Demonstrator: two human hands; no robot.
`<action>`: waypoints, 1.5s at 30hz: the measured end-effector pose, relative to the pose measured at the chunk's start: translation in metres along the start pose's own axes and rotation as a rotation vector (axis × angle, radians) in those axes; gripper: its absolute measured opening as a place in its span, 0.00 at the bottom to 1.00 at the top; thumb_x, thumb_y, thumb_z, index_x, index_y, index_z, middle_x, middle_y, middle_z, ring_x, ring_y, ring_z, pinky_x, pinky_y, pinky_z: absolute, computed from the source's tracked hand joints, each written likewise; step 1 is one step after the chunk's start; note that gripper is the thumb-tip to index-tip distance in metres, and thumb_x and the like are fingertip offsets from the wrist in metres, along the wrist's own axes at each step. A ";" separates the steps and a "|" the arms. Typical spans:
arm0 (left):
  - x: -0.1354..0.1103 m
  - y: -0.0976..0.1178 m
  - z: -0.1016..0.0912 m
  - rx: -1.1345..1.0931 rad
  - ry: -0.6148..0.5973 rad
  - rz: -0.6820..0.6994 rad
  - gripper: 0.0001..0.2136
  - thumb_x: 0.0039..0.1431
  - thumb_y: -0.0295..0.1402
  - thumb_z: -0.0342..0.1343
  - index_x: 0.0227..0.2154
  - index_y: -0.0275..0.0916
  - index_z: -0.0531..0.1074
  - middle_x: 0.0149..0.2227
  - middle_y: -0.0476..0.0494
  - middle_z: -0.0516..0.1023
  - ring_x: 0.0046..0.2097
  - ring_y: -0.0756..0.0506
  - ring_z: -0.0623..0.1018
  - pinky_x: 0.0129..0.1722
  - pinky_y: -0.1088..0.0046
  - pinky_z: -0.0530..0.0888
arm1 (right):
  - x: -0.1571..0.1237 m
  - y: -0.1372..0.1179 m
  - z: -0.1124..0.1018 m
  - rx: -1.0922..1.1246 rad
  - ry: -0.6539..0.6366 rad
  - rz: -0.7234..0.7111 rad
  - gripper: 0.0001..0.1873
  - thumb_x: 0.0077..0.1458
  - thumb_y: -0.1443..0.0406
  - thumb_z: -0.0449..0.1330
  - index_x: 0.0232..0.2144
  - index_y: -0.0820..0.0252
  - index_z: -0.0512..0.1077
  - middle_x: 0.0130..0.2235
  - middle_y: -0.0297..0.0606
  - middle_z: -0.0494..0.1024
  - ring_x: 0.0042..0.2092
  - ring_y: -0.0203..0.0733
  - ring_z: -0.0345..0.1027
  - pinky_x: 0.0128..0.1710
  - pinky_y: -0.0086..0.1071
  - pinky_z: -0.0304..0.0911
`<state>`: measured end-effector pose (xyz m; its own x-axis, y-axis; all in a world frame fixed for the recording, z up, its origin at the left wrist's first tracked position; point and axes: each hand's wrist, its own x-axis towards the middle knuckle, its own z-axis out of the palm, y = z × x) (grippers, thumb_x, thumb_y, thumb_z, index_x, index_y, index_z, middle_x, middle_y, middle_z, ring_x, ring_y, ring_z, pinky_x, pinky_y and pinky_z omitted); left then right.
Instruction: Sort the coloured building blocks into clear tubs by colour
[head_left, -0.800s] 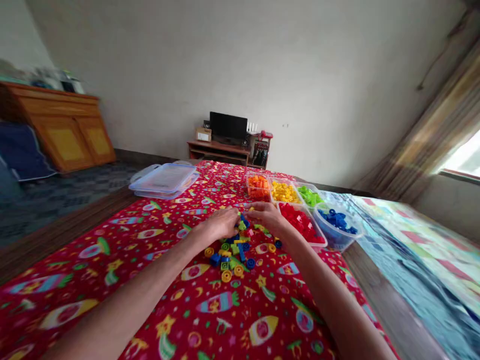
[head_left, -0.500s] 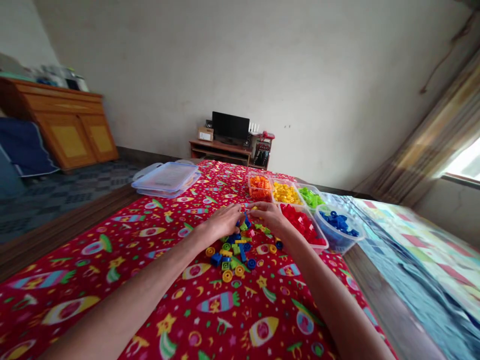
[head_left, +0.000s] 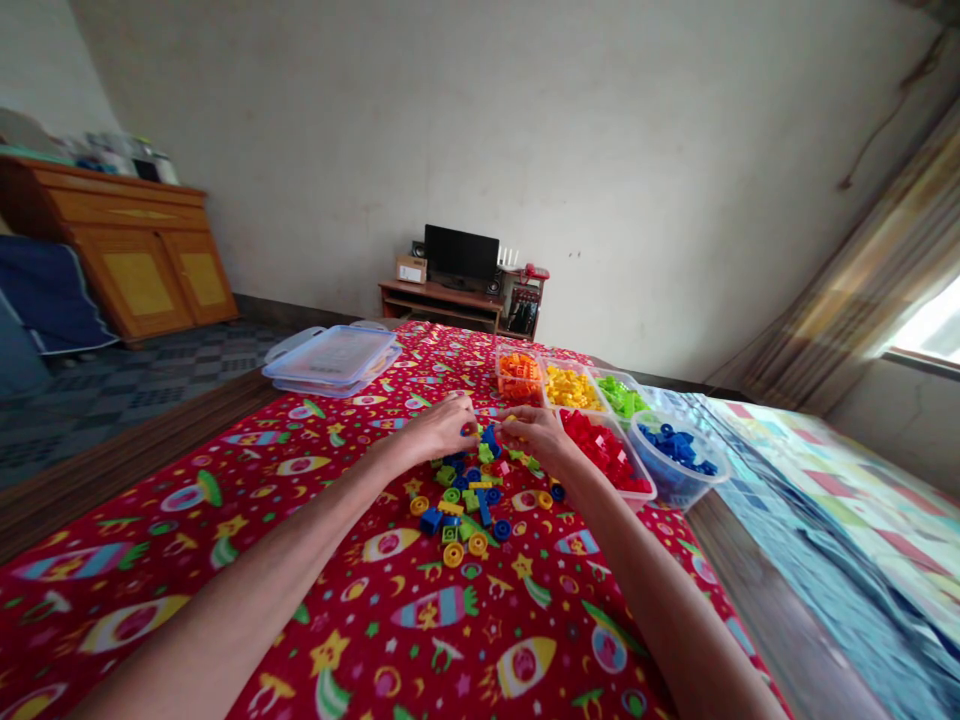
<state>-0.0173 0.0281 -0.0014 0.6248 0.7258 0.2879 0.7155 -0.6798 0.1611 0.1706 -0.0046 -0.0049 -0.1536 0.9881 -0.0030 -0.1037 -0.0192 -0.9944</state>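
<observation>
A loose pile of toy building bricks (head_left: 470, 497) in blue, green and yellow, with some red, lies on the red patterned cloth (head_left: 390, 660). At its far left edge, my left hand (head_left: 444, 428) is closed, a small blue brick (head_left: 466, 430) showing at its fingertips. Opposite it, my right hand (head_left: 538, 432) pinches a yellow brick (head_left: 512, 419), partly covered by the fingers. Between the two hands is a blue brick piece (head_left: 490, 440). Yellow wheel-like pieces (head_left: 453, 554) lie at the pile's near side.
Right of the pile stand open tubs of sorted bricks: orange (head_left: 519, 372), yellow (head_left: 571, 388), green (head_left: 619, 397), red (head_left: 600, 446) and blue (head_left: 675, 446). Stacked clear lids (head_left: 334, 358) lie at the back left. A bed (head_left: 825, 480) adjoins the table's right side.
My left hand has drawn back slightly up and left from the pile, its fingers now curled in. My right hand stays nearly in place, its fingers closing around the yellow brick.
</observation>
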 end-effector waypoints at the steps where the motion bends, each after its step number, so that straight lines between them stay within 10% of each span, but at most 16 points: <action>1: 0.002 -0.002 -0.002 -0.037 0.057 -0.004 0.06 0.53 0.32 0.57 0.28 0.38 0.77 0.34 0.44 0.75 0.40 0.44 0.75 0.43 0.71 0.71 | 0.000 0.001 0.000 -0.002 0.010 0.008 0.08 0.38 0.68 0.67 0.26 0.62 0.74 0.23 0.33 0.76 0.25 0.32 0.67 0.24 0.24 0.60; 9: 0.009 0.019 -0.001 -0.308 0.302 0.031 0.06 0.55 0.31 0.56 0.34 0.37 0.76 0.36 0.45 0.79 0.39 0.46 0.77 0.42 0.71 0.72 | 0.002 0.008 0.008 0.223 0.010 0.127 0.11 0.54 0.59 0.62 0.28 0.61 0.71 0.25 0.34 0.75 0.26 0.32 0.69 0.25 0.24 0.66; 18: 0.010 0.013 0.006 -0.351 0.356 -0.004 0.09 0.52 0.35 0.60 0.36 0.38 0.75 0.38 0.45 0.77 0.42 0.44 0.76 0.44 0.69 0.72 | 0.003 0.005 0.005 0.245 -0.061 0.083 0.10 0.42 0.64 0.69 0.24 0.65 0.73 0.25 0.34 0.74 0.28 0.30 0.67 0.25 0.20 0.61; 29: -0.002 -0.043 0.015 -0.166 -0.010 -0.290 0.11 0.55 0.38 0.52 0.29 0.38 0.78 0.30 0.44 0.78 0.34 0.44 0.77 0.34 0.73 0.69 | -0.006 -0.011 -0.007 -0.138 -0.108 -0.036 0.14 0.40 0.58 0.68 0.21 0.63 0.73 0.22 0.33 0.75 0.25 0.31 0.66 0.27 0.25 0.62; 39: -0.007 -0.049 0.018 -0.180 -0.157 -0.224 0.14 0.50 0.38 0.55 0.38 0.40 0.77 0.36 0.43 0.80 0.37 0.44 0.77 0.35 0.75 0.71 | 0.049 -0.065 -0.112 -0.764 0.537 -0.120 0.05 0.48 0.70 0.60 0.23 0.65 0.74 0.17 0.35 0.73 0.24 0.38 0.73 0.29 0.28 0.68; 45: -0.009 -0.048 0.018 -0.170 -0.191 -0.217 0.16 0.51 0.38 0.55 0.42 0.39 0.76 0.39 0.41 0.79 0.40 0.43 0.78 0.38 0.74 0.72 | 0.066 -0.084 -0.133 -0.976 0.581 -0.078 0.10 0.51 0.64 0.61 0.26 0.68 0.77 0.24 0.42 0.78 0.33 0.45 0.76 0.33 0.31 0.69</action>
<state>-0.0511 0.0562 -0.0288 0.5228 0.8510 0.0500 0.7855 -0.5038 0.3593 0.2998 0.0825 0.0647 0.3247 0.9074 0.2668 0.7552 -0.0789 -0.6507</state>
